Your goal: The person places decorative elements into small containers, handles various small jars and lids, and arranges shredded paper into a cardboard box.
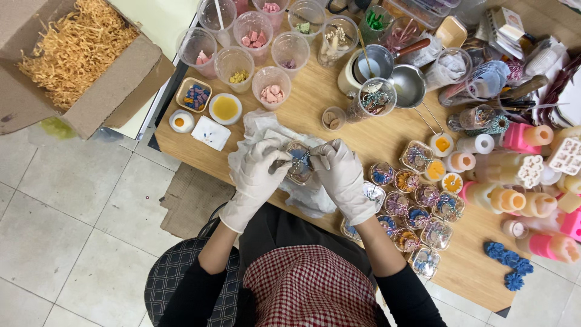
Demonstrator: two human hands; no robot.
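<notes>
A small clear plastic box with a blue flower-shaped piece inside [299,162] sits near the front edge of the wooden tabletop [339,130], on a crumpled white tissue sheet [260,127], held between both hands. The left hand [257,175], in a white disposable glove, has its fingers curled closed around the left side of the box and pinches a thin metallic tool whose tip is too small to make out. The right hand [342,172], likewise gloved, has its fingers bent inward and clamped on the right side of the box at its top edge. The two hands are close together, almost touching over the box. To the right lies a cluster of similar clear boxes with coloured flower pieces [411,206]. Farther back stand clear plastic cups holding small coloured pieces [254,36]. At far left, an open cardboard carton of straw-coloured paper shreds [75,54].
</notes>
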